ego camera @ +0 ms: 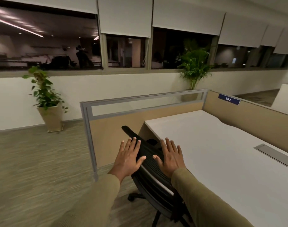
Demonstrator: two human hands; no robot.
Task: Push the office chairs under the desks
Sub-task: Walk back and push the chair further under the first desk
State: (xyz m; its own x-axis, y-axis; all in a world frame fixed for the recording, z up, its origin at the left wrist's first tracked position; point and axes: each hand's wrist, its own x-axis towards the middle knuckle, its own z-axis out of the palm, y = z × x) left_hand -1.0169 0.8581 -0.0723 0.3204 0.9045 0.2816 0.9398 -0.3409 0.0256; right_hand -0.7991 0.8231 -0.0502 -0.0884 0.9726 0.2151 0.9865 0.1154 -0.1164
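Chair: a black ribbed-back office chair (148, 165) stands at the near left edge of a white rectangular desktop (213, 153), its wheeled base on striped carpet.
Left hand (129, 158): flat over the backrest, fingers straight and spread apart; contact cannot be told.
Right hand (170, 158): alongside it to the right, fingers likewise apart.
Surround: a beige, grey-framed partition (115, 126) lines the desk's far side; a blue plate (228, 99) reads 382.
Background: a potted leafy plant (43, 92) by the far wall.
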